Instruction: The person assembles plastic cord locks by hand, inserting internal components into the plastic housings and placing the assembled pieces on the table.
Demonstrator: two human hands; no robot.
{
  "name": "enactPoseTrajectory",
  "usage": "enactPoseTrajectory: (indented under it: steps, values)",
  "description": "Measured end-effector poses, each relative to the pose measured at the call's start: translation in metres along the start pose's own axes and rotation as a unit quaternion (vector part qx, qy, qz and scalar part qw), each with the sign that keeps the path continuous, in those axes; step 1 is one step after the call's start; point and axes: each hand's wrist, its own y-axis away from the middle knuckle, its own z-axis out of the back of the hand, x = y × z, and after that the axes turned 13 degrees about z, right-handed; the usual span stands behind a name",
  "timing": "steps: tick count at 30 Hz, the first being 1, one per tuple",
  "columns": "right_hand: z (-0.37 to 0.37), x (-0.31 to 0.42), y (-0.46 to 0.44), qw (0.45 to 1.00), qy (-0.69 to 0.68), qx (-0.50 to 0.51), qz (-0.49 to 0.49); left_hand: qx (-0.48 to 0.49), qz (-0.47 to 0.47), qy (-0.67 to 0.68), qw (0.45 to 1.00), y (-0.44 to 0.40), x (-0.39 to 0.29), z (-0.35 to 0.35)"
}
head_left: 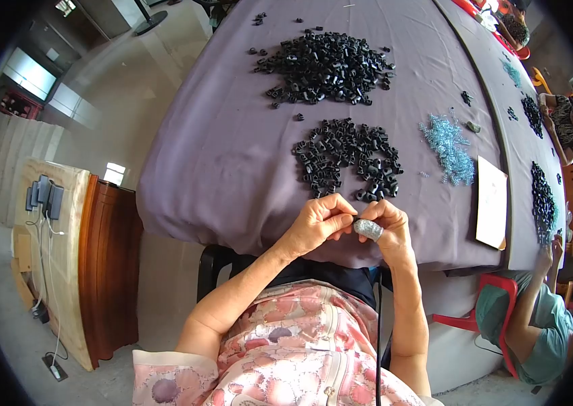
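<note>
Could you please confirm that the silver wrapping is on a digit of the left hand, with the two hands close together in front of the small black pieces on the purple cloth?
Not quite: the head view shows the silver wrapping on the right hand, not the left hand. The two hands are indeed close together in front of the small black pieces on the purple cloth.

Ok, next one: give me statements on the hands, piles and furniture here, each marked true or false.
1. The left hand and right hand meet near the tablecloth's near edge. True.
2. The silver wrapping is on the left hand. False: it is on the right hand.
3. The light-blue pieces lie left of the larger black pile. False: they lie to its right.
4. Another person sits on a red chair. True.
</note>
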Motion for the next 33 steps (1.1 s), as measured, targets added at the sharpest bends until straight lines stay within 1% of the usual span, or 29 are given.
enactPoseTrajectory:
  steps: [3, 5, 8, 9, 10, 12, 14, 15, 18, 19, 22, 23, 25, 26, 27, 28, 29, 30, 32, 33]
  values:
    - [0.003, 0.001, 0.002, 1.0, -0.009, 0.003, -0.006, -0.001, -0.009, -0.024, 1.0, 0.0, -0.001, -0.002]
    - [0.005, 0.003, 0.001, 0.999, 0.024, 0.023, 0.017, -0.008, -0.008, -0.044, 0.999, 0.001, -0.003, -0.004]
    - [0.002, 0.003, 0.001, 0.997, 0.053, 0.042, 0.049, 0.01, 0.001, -0.014, 1.0, 0.001, -0.001, -0.003]
    - [0.001, 0.003, 0.002, 0.997, 0.055, 0.031, 0.033, 0.006, 0.003, -0.024, 1.0, 0.001, 0.001, -0.003]
    - [0.002, 0.001, 0.002, 0.998, 0.062, 0.02, 0.017, 0.023, -0.007, -0.027, 0.999, 0.0, 0.002, -0.001]
    - [0.004, -0.003, 0.002, 0.999, 0.041, 0.025, 0.014, 0.033, -0.008, -0.009, 0.999, 0.001, 0.001, 0.0]
    - [0.005, -0.001, 0.003, 0.998, 0.057, 0.025, 0.008, 0.03, -0.009, -0.051, 0.998, 0.0, 0.0, 0.0]
    - [0.005, -0.001, 0.003, 0.997, 0.066, 0.031, 0.004, 0.031, -0.001, -0.036, 0.999, 0.0, 0.0, -0.001]
    - [0.006, 0.004, 0.004, 0.995, 0.093, 0.041, -0.008, 0.039, -0.016, -0.106, 0.994, 0.001, -0.003, -0.001]
    - [0.006, 0.005, 0.004, 0.994, 0.102, 0.042, -0.012, 0.032, -0.048, -0.116, 0.992, -0.001, 0.0, -0.001]
    - [-0.009, 0.012, 0.002, 0.986, 0.162, 0.007, -0.031, 0.031, 0.005, -0.078, 0.996, 0.001, -0.005, 0.0]
    - [-0.007, 0.004, 0.004, 0.991, 0.131, -0.006, -0.013, 0.025, 0.003, -0.083, 0.996, 0.002, -0.008, 0.0]
    - [-0.009, 0.006, 0.005, 0.99, 0.136, 0.018, 0.022, 0.037, 0.005, -0.062, 0.997, 0.001, -0.002, 0.002]
    - [-0.012, 0.012, 0.007, 0.986, 0.164, 0.018, -0.031, 0.044, 0.033, -0.032, 0.998, 0.002, -0.006, 0.002]
    - [-0.012, 0.004, 0.009, 0.996, 0.079, 0.003, -0.04, 0.028, 0.054, -0.049, 0.997, 0.005, -0.013, 0.0]
    - [-0.014, -0.004, 0.011, 0.999, 0.037, -0.004, -0.027, 0.024, 0.054, -0.034, 0.998, 0.004, -0.011, 0.002]
    - [-0.02, 0.003, 0.01, 0.997, 0.065, -0.001, -0.031, 0.026, 0.052, -0.006, 0.998, 0.005, -0.009, 0.002]
    - [-0.022, -0.002, 0.009, 0.99, 0.139, 0.009, 0.013, 0.035, 0.037, -0.004, 0.999, 0.004, -0.007, 0.003]
    - [-0.02, 0.005, 0.011, 0.984, 0.177, 0.03, -0.008, 0.028, 0.041, -0.007, 0.999, 0.004, -0.007, 0.003]
    - [-0.018, 0.006, 0.01, 0.979, 0.201, 0.044, 0.009, 0.029, 0.043, -0.012, 0.999, 0.004, -0.009, 0.003]
